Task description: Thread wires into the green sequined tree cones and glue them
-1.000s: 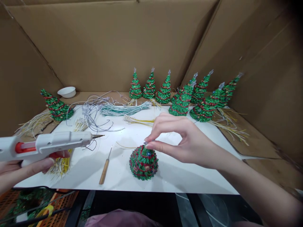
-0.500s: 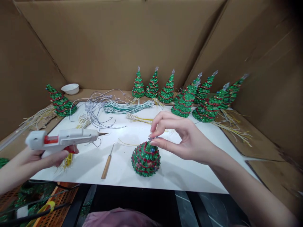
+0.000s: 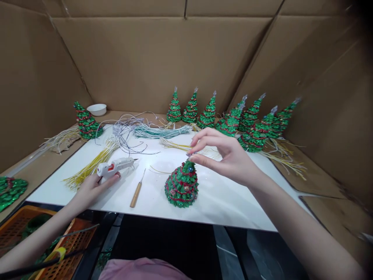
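A small green Christmas tree (image 3: 181, 186) with red garland and tiny baubles stands upright on the white board near its front edge. At its tip, my right hand (image 3: 217, 153) pinches a small clear topper, mostly hidden by the fingers. My left hand (image 3: 97, 184) grips a white glue gun (image 3: 118, 166) with a red trigger, low over the board and pointing right. Between the gun and the tree lies an awl (image 3: 136, 192) with a wooden handle, its spike pointing away from me.
Several finished trees (image 3: 190, 107) with clear toppers line the back and right. Another tree (image 3: 86, 122) stands left by a white bowl (image 3: 97, 109). Wire bundles, green-white (image 3: 163, 131) and yellow (image 3: 93, 167), lie on the board. An orange crate (image 3: 67, 243) sits below left. Cardboard walls (image 3: 163, 58) enclose the table.
My left hand has lowered the glue gun toward the board, away from me and to the right. My right hand stays pinched at the tree's tip. The camera view has tilted up slightly.
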`<action>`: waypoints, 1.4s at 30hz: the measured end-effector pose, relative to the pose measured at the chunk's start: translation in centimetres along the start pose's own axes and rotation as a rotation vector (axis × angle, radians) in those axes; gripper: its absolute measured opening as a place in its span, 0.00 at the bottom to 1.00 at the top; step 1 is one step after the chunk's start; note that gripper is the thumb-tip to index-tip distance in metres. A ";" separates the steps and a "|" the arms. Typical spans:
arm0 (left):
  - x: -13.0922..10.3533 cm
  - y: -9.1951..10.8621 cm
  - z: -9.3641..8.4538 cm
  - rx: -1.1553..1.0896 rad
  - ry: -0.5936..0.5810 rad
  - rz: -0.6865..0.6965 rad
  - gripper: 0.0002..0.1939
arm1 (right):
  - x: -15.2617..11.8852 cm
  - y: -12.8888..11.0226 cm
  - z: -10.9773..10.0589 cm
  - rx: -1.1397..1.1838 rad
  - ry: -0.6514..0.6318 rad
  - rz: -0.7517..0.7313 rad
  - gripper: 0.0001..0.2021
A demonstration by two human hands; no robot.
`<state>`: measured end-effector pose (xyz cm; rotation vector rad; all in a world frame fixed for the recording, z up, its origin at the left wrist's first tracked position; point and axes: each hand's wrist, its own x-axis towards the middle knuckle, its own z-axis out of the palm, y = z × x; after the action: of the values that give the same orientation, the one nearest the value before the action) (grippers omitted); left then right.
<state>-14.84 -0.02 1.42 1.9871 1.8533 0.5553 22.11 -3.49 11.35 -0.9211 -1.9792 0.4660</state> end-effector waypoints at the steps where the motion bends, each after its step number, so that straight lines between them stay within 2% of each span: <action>1: -0.1 -0.2 0.2 0.014 -0.013 0.011 0.27 | -0.2 0.0 0.0 0.000 0.014 0.002 0.06; 3: -0.4 -0.6 0.6 0.055 -0.010 0.018 0.29 | -0.8 0.0 0.1 -0.001 0.055 0.006 0.09; 5: -0.8 -0.7 0.8 0.084 0.045 0.015 0.31 | -1.5 0.0 0.2 -0.015 0.115 0.012 0.12; 9: -1.6 -0.7 1.2 -0.052 0.169 0.078 0.41 | -3.0 -0.3 0.7 -0.147 0.200 0.020 0.12; 14: -2.3 -1.6 1.7 -0.270 0.286 0.255 0.47 | -4.4 -1.1 1.8 -0.403 0.216 -0.084 0.13; 17: -3.0 -1.5 0.6 -0.341 0.360 0.375 0.45 | -4.7 -1.3 2.1 -0.501 0.244 -0.135 0.13; 20: -4.1 0.4 -1.7 -0.236 0.519 0.528 0.38 | -4.5 -1.1 1.9 -0.583 0.270 -0.134 0.13; 22: -4.4 3.0 -3.2 -0.052 0.629 0.660 0.32 | -4.3 -1.0 1.6 -0.683 0.232 -0.130 0.12; 24: -4.3 6.5 -4.1 0.103 0.715 0.860 0.24 | -4.0 -1.1 1.4 -0.809 0.163 -0.128 0.13; 27: -3.2 12.1 -3.9 0.273 0.549 1.030 0.16 | -3.6 -1.7 1.3 -1.000 0.077 -0.152 0.13; 30: -2.2 16.9 -2.8 0.561 0.435 1.063 0.16 | -3.1 -2.6 1.4 -1.174 0.022 -0.190 0.14; 32: -2.1 18.9 -2.1 0.682 0.348 1.051 0.16 | -2.8 -3.1 1.4 -1.249 -0.010 -0.203 0.14; 34: -2.2 20.0 -1.8 0.767 0.282 1.042 0.15 | -2.6 -3.6 1.3 -1.277 -0.046 -0.210 0.14; 37: -2.7 20.6 -1.4 0.834 0.259 1.046 0.12 | -2.7 -4.3 1.5 -1.253 -0.085 -0.206 0.11; 42: -3.0 20.7 -1.0 0.848 0.277 1.055 0.08 | -3.0 -4.9 2.6 -1.253 -0.084 -0.151 0.21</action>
<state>2.14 -4.45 12.85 3.6195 1.0518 0.2945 18.93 -8.90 11.28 -1.4404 -2.3261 -0.9696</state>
